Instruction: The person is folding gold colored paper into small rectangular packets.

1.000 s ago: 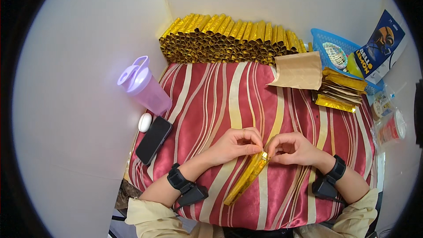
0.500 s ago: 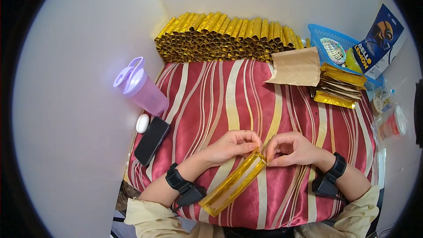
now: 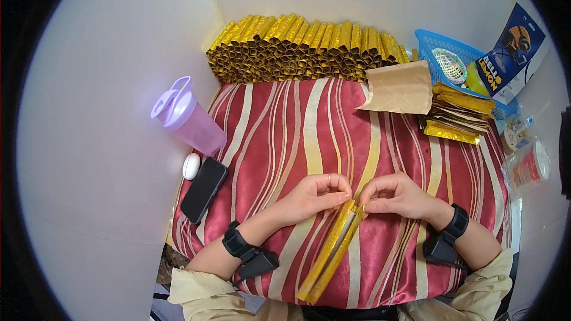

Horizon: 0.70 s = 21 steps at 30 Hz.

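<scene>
Both my hands pinch the far end of a long gold paper strip (image 3: 329,255), whose long sides are bent inward so a narrow gap runs down its middle. My left hand (image 3: 318,195) has thumb and fingers closed on the left corner. At the right corner my right hand (image 3: 394,194) is closed the same way. The strip's near end slants down toward my body, over the cushion with red and cream stripes (image 3: 285,137). Across the back lies a stack of gold paper tubes (image 3: 309,53), their open ends facing me.
On the left stand a purple shaker bottle (image 3: 193,122), a white oval case (image 3: 191,166) and a black phone (image 3: 203,190). To the right are a brown paper sheet (image 3: 399,89), a pile of gold folded papers (image 3: 455,116), a blue basket (image 3: 437,44) and a clear-wrapped cup (image 3: 529,166).
The strip has swung steeper, its near end moving right and toward me. Its long sides have come closer together, narrowing it. Both hands keep their pinch at the far end.
</scene>
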Each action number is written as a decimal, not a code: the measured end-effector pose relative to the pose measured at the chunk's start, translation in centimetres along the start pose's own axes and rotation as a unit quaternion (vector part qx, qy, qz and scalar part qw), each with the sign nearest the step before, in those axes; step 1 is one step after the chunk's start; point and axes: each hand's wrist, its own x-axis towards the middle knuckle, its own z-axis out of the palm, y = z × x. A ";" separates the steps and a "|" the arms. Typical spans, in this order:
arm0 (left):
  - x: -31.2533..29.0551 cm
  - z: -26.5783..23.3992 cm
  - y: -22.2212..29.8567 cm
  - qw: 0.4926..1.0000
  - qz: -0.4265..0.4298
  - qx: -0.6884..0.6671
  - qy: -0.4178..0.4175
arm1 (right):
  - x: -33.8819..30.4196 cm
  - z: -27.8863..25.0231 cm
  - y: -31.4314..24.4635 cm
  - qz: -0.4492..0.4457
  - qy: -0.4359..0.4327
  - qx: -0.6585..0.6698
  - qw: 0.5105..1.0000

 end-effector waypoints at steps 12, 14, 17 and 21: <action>-0.2 0.0 0.0 0.999 -0.030 -0.015 -0.014 | 0.3 0.1 0.3 -0.003 -0.028 0.069 0.997; -0.2 0.0 0.0 0.999 -0.027 -0.018 -0.019 | 0.3 0.0 0.4 0.001 -0.029 0.066 0.997; 0.0 0.0 -0.1 0.998 -0.014 -0.057 -0.031 | 0.2 -0.1 0.5 0.006 -0.034 0.062 0.997; 0.0 0.2 -0.1 0.997 -0.001 -0.063 -0.041 | 0.3 0.0 0.3 0.003 -0.049 0.046 0.998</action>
